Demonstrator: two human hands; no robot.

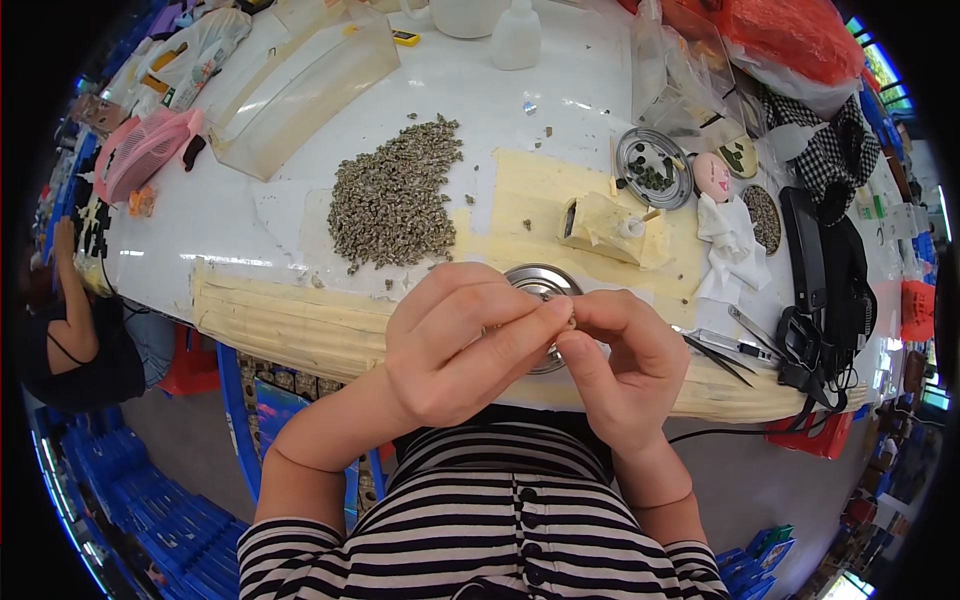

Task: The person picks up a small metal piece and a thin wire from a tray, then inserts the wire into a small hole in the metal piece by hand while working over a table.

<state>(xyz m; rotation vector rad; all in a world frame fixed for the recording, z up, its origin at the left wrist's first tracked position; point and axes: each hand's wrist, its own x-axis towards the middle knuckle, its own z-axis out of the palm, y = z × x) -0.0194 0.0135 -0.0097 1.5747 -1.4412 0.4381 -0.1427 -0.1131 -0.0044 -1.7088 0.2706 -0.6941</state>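
My left hand point(465, 345) and my right hand point(625, 370) meet above the front edge of the table, fingertips touching. Thumbs and forefingers pinch a tiny brownish part point(572, 322), mostly covered by the fingers, so its exact kind cannot be made out. Right behind and below the fingers sits a round shiny metal dish point(540, 274), largely hidden by my hands. Farther off to the left lies a big heap of small grey-brown metallic pieces point(393, 195). Beyond my right hand stands a small block wrapped in yellowish tape point(612, 230).
Tweezers point(722, 362) and a utility knife point(735, 345) lie right of my hand. Farther right are a metal dish of dark pieces point(655, 168), crumpled white tissue point(730, 245) and a black strapped item point(825, 270). A clear plastic tray point(310, 100) and a white bottle point(516, 38) stand behind.
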